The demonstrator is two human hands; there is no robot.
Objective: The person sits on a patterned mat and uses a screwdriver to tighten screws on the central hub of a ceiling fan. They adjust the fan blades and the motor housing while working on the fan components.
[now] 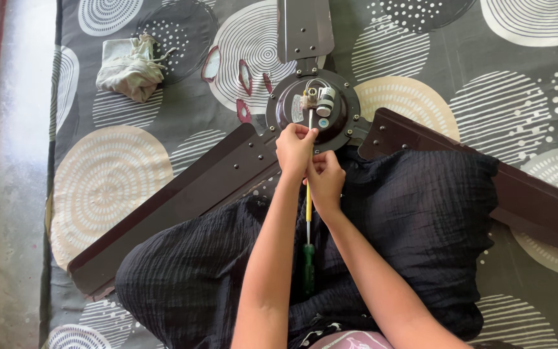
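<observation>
Green-handled and yellow-sleeved, a long screwdriver (pixel 308 223) is held upright in the view, its handle toward the person's lap and its tip aimed at the brown ceiling fan motor hub (pixel 314 110). Its shaft is pinched by the left hand (pixel 295 148) near the hub and gripped by the right hand (pixel 325 182) just below. Three brown blades are spread over a patterned grey mattress (pixel 485 84).

Dark brown ceiling fan (pixel 314 106) with long brown blades. White capacitor (pixel 325 101) on its round middle. Screwdriver (pixel 309 232) with a yellow shaft and green handle. Grey bedsheet (pixel 130 129) covered in big white and cream circles made of rings, stripes and dots. Crumpled whitish cloth (pixel 130 68). Black crinkly garment (pixel 414 220). Red and pale grey floor (pixel 1 194).
</observation>
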